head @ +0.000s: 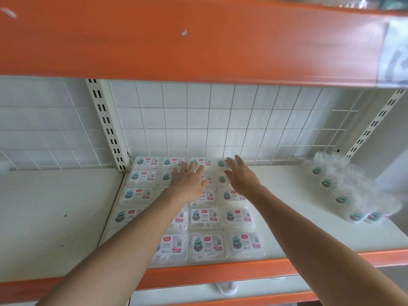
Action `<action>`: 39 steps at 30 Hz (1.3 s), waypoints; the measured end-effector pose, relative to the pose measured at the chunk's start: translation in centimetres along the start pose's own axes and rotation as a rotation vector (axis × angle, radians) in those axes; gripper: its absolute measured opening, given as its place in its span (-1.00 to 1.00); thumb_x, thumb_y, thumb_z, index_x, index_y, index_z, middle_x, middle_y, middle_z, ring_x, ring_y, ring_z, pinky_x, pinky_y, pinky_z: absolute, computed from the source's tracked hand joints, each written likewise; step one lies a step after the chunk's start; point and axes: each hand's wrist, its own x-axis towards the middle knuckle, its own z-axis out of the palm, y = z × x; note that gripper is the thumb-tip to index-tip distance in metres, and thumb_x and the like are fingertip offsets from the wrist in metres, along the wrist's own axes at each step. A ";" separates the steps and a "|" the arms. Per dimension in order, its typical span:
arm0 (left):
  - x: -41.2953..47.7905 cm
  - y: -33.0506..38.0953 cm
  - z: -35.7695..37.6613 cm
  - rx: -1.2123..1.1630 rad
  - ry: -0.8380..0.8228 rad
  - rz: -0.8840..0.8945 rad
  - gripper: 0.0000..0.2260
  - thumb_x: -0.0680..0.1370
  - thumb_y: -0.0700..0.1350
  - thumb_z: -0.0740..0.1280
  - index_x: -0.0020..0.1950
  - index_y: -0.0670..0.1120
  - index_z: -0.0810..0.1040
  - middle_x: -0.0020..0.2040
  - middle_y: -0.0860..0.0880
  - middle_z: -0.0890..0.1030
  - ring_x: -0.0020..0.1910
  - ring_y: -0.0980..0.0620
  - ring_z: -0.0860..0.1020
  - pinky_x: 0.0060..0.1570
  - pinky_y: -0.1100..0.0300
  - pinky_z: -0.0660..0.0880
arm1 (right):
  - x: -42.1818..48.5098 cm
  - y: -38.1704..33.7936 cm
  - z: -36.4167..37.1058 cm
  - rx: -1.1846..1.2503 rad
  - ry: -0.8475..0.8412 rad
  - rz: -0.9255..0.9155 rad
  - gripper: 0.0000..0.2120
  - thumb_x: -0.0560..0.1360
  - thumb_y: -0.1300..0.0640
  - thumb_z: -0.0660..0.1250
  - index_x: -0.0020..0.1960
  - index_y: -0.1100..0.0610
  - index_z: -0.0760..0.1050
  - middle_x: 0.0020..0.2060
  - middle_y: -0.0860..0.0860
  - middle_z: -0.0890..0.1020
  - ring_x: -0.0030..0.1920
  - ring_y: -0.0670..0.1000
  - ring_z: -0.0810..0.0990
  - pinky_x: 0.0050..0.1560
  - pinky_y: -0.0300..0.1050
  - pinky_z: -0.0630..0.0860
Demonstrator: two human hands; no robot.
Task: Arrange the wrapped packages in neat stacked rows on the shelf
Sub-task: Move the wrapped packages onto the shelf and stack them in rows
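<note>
White wall tiles behind a white wire grid [220, 120] close off the back of the bay, under an orange steel beam [176, 40]. On the white shelf board [287, 206], from the centre out to 9 o'clock, flat clear-wrapped packages with white printed labels [205, 217] lie label-up in a tidy block. It is four across, running in straight rows from the front lip to the grid. Whether a second layer sits beneath them cannot be told.

That block looks like the finished part of the job. What remains, by my reading, is the loose heap of round clear-wrapped packages [344, 188] at 3 o'clock. It sits well apart from the block and is jumbled against the right upright, with bare board between.

Both arms reach toward 12 o'clock. The left hand [189, 182] lies palm-down over the second and third rows with its fingers [191, 166] straight and spread, gripping nothing. Whether it presses on the wrap or is just above it is unclear. The right hand [242, 177], just beside it, is turned edge-on over the rightmost column. Its fingers [239, 161] are extended toward the back package and hold nothing.
</note>
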 end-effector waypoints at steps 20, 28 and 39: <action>-0.3 -0.7 -0.2 -0.019 -0.006 -0.068 -0.48 0.67 0.15 -0.05 0.59 0.00 -0.02 0.57 -0.28 -0.06 0.55 -0.24 -0.10 0.49 -0.20 -0.06 | 0.0 -0.4 0.8 -0.048 0.057 0.114 -0.61 0.67 0.11 0.06 0.47 0.11 0.16 0.53 0.09 0.12 0.17 0.23 0.53 0.01 0.09 0.52; -0.6 -0.7 -0.4 -0.013 -0.001 -0.064 -0.48 0.67 0.15 -0.05 0.59 -0.01 -0.02 0.57 -0.26 -0.07 0.56 -0.23 -0.11 0.49 -0.19 -0.07 | -0.6 -0.5 0.5 -0.063 0.053 0.079 -0.57 0.65 0.00 0.08 0.50 0.00 0.15 0.52 0.09 0.13 0.26 0.17 0.48 0.14 0.10 0.49; -2.2 -2.4 -1.1 -0.028 0.070 0.004 -0.45 0.65 0.20 -0.08 0.59 0.02 -0.06 0.59 -0.15 -0.09 0.56 -0.18 -0.16 0.48 -0.23 -0.09 | -3.5 -3.1 -0.5 -0.130 0.051 0.015 -0.44 0.62 -0.16 0.07 0.55 -0.05 0.03 0.57 0.04 0.01 0.54 0.10 0.08 0.48 0.23 0.11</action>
